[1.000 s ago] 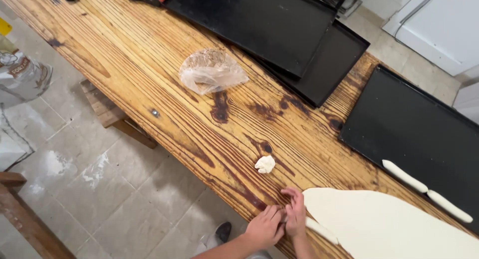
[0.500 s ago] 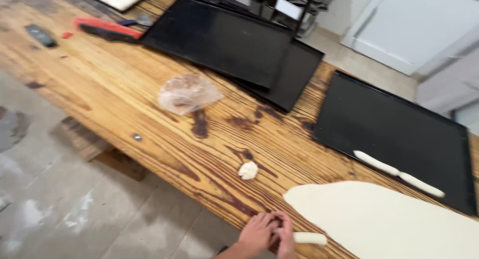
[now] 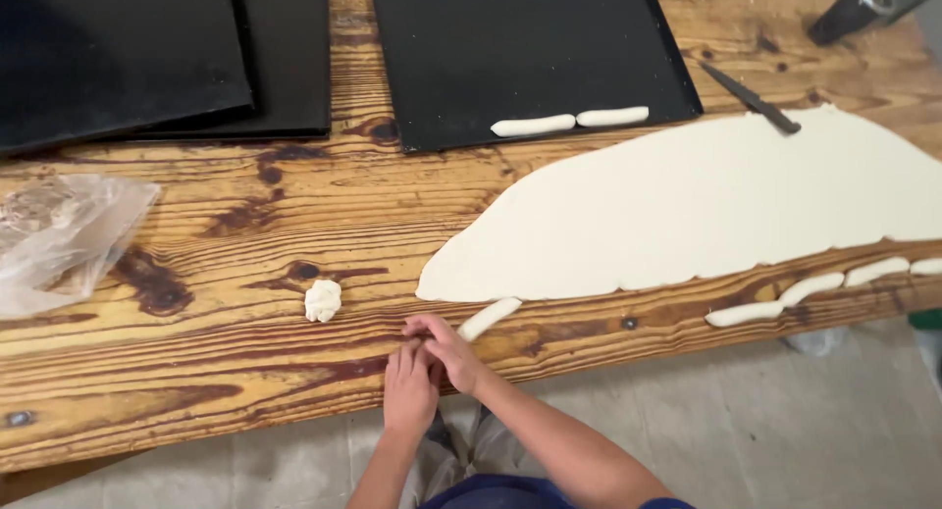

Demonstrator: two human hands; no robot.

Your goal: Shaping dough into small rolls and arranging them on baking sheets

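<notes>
Both my hands rest together on the wooden table (image 3: 196, 352) near its front edge. My right hand (image 3: 446, 347) has its fingers closed over the near end of a short dough stick (image 3: 491, 318), which points up toward the wide rolled-out dough sheet (image 3: 687, 205). My left hand (image 3: 407, 386) presses against the right one, fingers curled; whether it touches the dough is hidden. A small dough lump (image 3: 322, 300) lies a little to the left of my hands.
A black baking tray (image 3: 530, 48) behind the sheet holds two dough sticks (image 3: 533, 126). A knife (image 3: 751, 99) lies at the sheet's far edge. More black trays (image 3: 147, 58) sit at the left, with a crumpled plastic bag (image 3: 59, 239). Dough strips (image 3: 785, 298) lie at the right.
The view has swung round to face the table squarely. My hands stay together at the front edge, and a dough stick now shows beside them.
</notes>
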